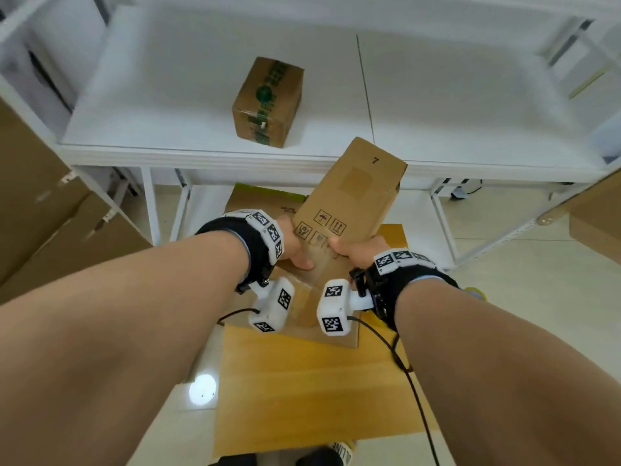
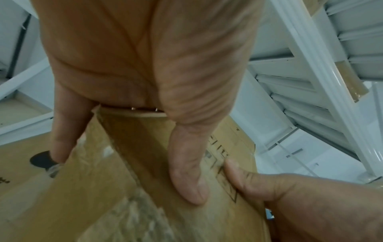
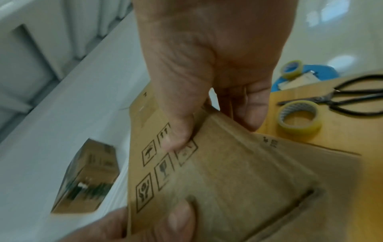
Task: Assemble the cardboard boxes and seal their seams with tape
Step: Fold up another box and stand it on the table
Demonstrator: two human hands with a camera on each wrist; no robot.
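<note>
A flattened brown cardboard box (image 1: 351, 200), printed with handling symbols and a "7", tilts up in front of me below the table edge. My left hand (image 1: 297, 250) grips its near left edge, thumb (image 2: 187, 176) on top and fingers (image 2: 64, 131) beneath. My right hand (image 1: 354, 248) pinches the near right edge, thumb (image 3: 178, 132) on the printed symbols. The box (image 3: 223, 183) seems to be partly spread at its near end. A finished box (image 1: 268, 102) sealed with green-printed tape stands on the white table (image 1: 168, 129).
A wooden surface (image 1: 302, 391) lies under my hands, with flat cardboard on it. On it to the right lie a tape roll (image 3: 298, 118) and black scissors (image 3: 356, 101); a second roll (image 3: 291, 68) sits beyond. Large cardboard boxes (image 1: 43, 203) stand at the left.
</note>
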